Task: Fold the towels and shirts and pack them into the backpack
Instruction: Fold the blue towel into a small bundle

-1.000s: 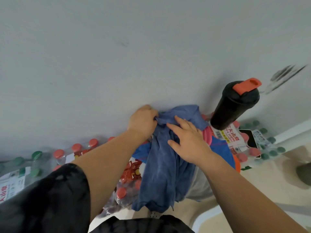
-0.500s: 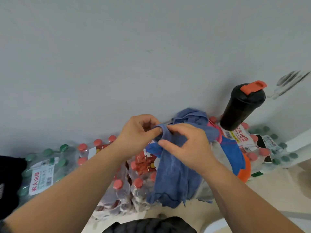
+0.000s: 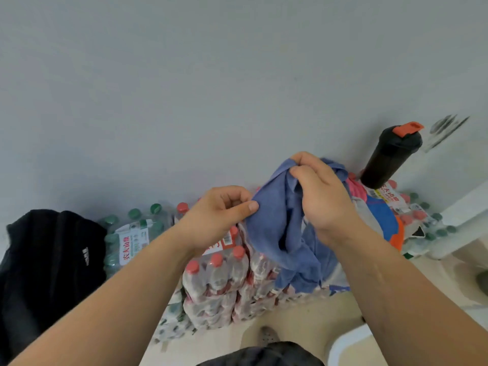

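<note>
Grey wall [image 3: 211, 88] fills most of the view, and along its foot shrink-wrapped packs of water bottles are stacked on a pale floor [image 3: 303, 320]: red-capped packs [image 3: 216, 276] in the middle, a green-capped pack [image 3: 132, 233] to their left. A blue towel [image 3: 272, 233] hangs in the air in front of the red-capped packs, held by both hands. The left hand [image 3: 219, 215] pinches its left edge between thumb and curled fingers; the right hand [image 3: 319, 191], higher up, has its fingers closed round the bunched top edge. The towel's lower part drapes down over the packs and hides some of them. Behind the right hand lies a heap of pink, blue and orange cloth [image 3: 383, 217] on more packs, and just beside it stands a black bottle [image 3: 388, 159] with an orange lid. A black bag [image 3: 47, 260] with a white logo sits far left, well apart from the towel.
</note>
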`<state>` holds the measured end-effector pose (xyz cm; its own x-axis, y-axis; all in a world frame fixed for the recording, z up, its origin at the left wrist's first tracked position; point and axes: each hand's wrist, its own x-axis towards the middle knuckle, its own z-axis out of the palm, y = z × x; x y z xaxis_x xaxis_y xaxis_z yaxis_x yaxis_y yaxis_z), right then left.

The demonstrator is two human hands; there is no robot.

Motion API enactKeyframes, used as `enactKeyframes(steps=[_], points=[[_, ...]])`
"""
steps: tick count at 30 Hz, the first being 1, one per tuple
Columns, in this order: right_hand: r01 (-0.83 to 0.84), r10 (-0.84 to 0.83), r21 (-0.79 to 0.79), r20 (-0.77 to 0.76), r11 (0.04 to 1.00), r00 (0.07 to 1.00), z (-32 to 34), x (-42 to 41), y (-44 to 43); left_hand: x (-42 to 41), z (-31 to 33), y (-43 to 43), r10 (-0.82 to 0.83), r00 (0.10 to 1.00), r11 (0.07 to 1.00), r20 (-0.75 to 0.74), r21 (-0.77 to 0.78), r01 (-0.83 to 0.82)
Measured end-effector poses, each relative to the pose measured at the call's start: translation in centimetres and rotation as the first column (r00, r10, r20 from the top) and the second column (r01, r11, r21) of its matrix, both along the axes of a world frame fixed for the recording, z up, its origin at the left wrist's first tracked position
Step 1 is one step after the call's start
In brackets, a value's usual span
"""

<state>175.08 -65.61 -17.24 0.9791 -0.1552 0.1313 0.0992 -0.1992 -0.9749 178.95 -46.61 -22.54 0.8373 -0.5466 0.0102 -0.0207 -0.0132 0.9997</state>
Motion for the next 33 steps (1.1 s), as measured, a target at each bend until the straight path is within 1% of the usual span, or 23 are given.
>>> enactKeyframes(steps=[2, 4, 5, 6, 7, 8, 9, 11, 13, 15, 17, 19, 22, 24, 25, 26, 28, 29, 31, 33], points=[[0.019, -0.02, -0.03, -0.037, 0.999, 0.999, -0.1, -1.0, 1.6, -1.4, -1.2, 2.0, 0.007, 1.0, 1.0, -0.024, -0.012, -0.008], [-0.01, 0.005, -0.066, -0.069, 0.998, 0.998, -0.2, -2.0, 2.8, -2.8, -1.9, 3.6, 0.043, 0.999, 0.999, -0.032, 0.0, -0.043], [-0.048, 0.035, -0.144, -0.094, 0.988, 0.995, -0.1, -2.7, 3.2, -3.3, -2.0, 4.3, 0.068, 0.997, 0.998, -0.029, 0.009, -0.067], [-0.092, 0.059, -0.268, -0.128, 0.959, 0.99, -0.1, -3.3, 3.4, -3.9, -2.0, 4.9, 0.088, 0.996, 0.996, -0.032, 0.007, -0.087], [-0.121, 0.057, -0.403, -0.167, 0.907, 0.984, 0.0, -3.9, 3.5, -4.3, -2.0, 5.5, 0.096, 0.994, 0.995, -0.043, -0.005, -0.096], [-0.139, 0.05, -0.501, -0.188, 0.854, 0.981, 0.0, -4.3, 3.6, -4.7, -1.9, 6.1, 0.085, 0.995, 0.996, -0.049, -0.012, -0.086], [-0.146, 0.045, -0.546, -0.193, 0.825, 0.98, 0.1, -4.7, 3.7, -5.0, -1.9, 6.7, 0.057, 0.997, 0.998, -0.041, 0.005, -0.057], [-0.138, 0.036, -0.53, -0.198, 0.836, 0.98, -0.3, -5.3, 4.0, -5.3, -2.2, 8.0, -0.018, 1.0, 0.994, -0.008, 0.105, 0.019], [-0.107, -0.001, -0.461, -0.229, 0.881, 0.973, -1.1, -5.7, 4.1, -5.6, -2.8, 9.3, -0.069, 0.997, 0.975, -0.016, 0.211, 0.071], [-0.078, -0.039, -0.408, -0.271, 0.909, 0.962, -2.2, -5.8, 3.9, -5.9, -3.7, 10.7, -0.083, 0.996, 0.947, -0.038, 0.309, 0.091], [-0.05, -0.067, -0.398, -0.275, 0.916, 0.959, -3.3, -5.7, 3.4, -6.2, -4.7, 11.9, -0.065, 0.996, 0.92, -0.059, 0.383, 0.083], [-0.07, -0.042, -0.375, -0.284, 0.924, 0.958, -4.4, -5.7, 2.7, -6.6, -5.8, 12.5, 0.013, 0.998, 0.921, -0.056, 0.39, 0.01], [-0.144, 0.009, -0.367, -0.347, 0.919, 0.938, -5.9, -6.2, 1.9, -6.8, -7.2, 12.8, 0.173, 0.985, 0.912, -0.006, 0.379, -0.158], [-0.162, 0.022, -0.383, -0.345, 0.909, 0.938, -6.7, -6.7, 1.6, -6.6, -7.9, 12.7, 0.198, 0.98, 0.899, 0.022, 0.395, -0.191], [-0.149, 0.018, -0.361, -0.342, 0.921, 0.939, -7.1, -6.8, 1.5, -6.5, -8.2, 12.7, 0.174, 0.984, 0.898, 0.03, 0.406, -0.171], [-0.123, 0.009, -0.305, -0.348, 0.944, 0.938, -7.4, -7.0, 1.4, -6.5, -8.4, 12.6, 0.131, 0.991, 0.897, 0.04, 0.421, -0.135], [-0.02, -0.045, -0.174, -0.365, 0.984, 0.93, -7.9, -7.3, 1.0, -6.4, -8.7, 12.4, 0.024, 0.998, 0.874, 0.059, 0.484, -0.05], [0.032, -0.084, -0.147, -0.364, 0.989, 0.928, -8.2, -7.4, 0.7, -6.3, -8.9, 12.4, -0.02, 0.998, 0.857, 0.061, 0.515, -0.015], [0.091, -0.146, -0.16, -0.373, 0.983, 0.916, -8.6, -7.5, 0.2, -6.2, -9.4, 12.2, -0.05, 0.998, 0.845, 0.038, 0.535, 0.022], [0.084, -0.151, -0.184, -0.392, 0.979, 0.908, -8.8, -7.5, -0.2, -6.3, -10.1, 11.9, -0.001, 1.0, 0.865, -0.026, 0.502, 0.014]])
